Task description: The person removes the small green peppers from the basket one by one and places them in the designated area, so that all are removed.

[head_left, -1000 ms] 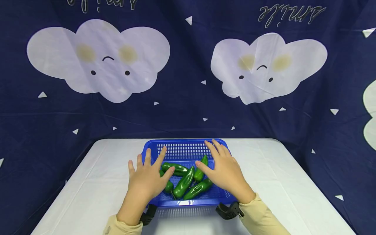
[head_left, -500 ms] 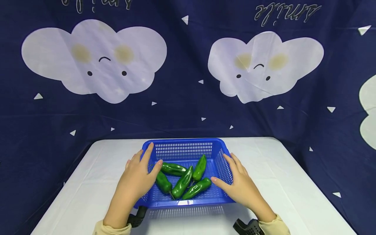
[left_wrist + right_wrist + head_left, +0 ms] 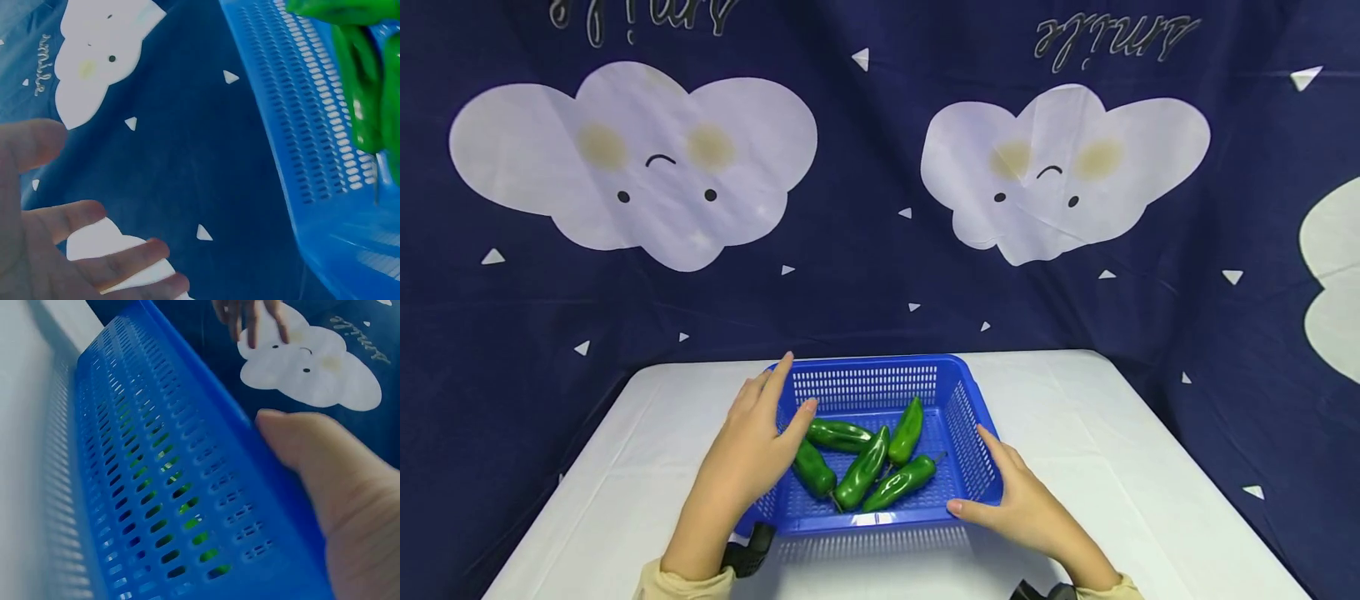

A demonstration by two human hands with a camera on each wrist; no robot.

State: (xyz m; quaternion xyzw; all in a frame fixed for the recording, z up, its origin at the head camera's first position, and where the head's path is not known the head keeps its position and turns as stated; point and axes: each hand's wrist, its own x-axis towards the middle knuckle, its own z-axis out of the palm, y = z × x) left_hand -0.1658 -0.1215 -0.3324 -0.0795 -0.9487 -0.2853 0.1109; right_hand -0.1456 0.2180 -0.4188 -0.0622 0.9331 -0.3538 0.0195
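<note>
By the blue basket's (image 3: 865, 362) L & R sides, L hand (image 3: 754, 437) & R hand (image 3: 1026, 504) are held open-thumbed, nothing gripped; R contact can't be told. Green peppers (image 3: 862, 473) are contained inside. Prob. hand-placement step; next, basket prob. to be grasped.

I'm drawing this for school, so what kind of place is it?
Probably an indoor tabletop set-up, perhaps for filming: a white table bearing a blue basket of green peppers, and a dark blue cloth with upside-down clouds hanging behind.
</note>
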